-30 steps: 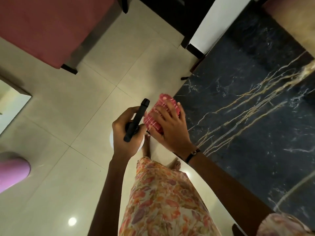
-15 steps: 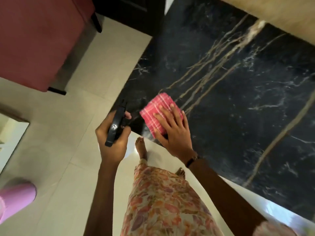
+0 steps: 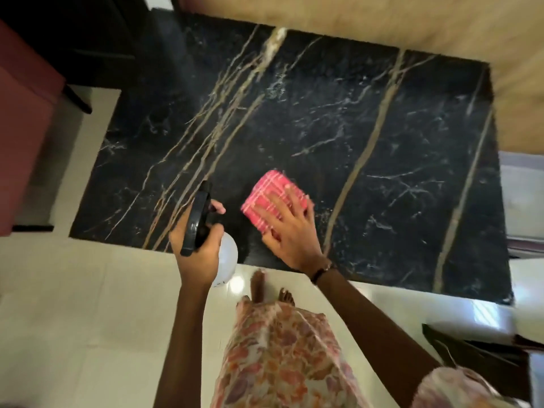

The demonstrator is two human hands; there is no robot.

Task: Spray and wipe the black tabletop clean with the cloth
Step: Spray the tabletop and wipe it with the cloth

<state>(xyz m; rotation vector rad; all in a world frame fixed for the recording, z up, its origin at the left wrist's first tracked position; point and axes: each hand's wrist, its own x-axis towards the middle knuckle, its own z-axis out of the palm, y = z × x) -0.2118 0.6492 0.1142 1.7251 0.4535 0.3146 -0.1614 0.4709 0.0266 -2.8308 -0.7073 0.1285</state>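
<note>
The black marble tabletop with gold and white veins fills the upper middle of the head view. A folded pink checked cloth lies flat on it near the front edge. My right hand presses on the cloth with fingers spread. My left hand grips a spray bottle with a white body and a black head, held over the table's front edge, nozzle pointing across the tabletop.
A red upholstered seat stands at the left, with dark furniture behind it. A wooden wall borders the table's far side. My bare feet stand on pale floor tiles just before the table.
The view has swung right and up, so the whole tabletop now shows. My right hand has slid the cloth from the table's left corner toward its middle front. The spray bottle has come over the front edge.
</note>
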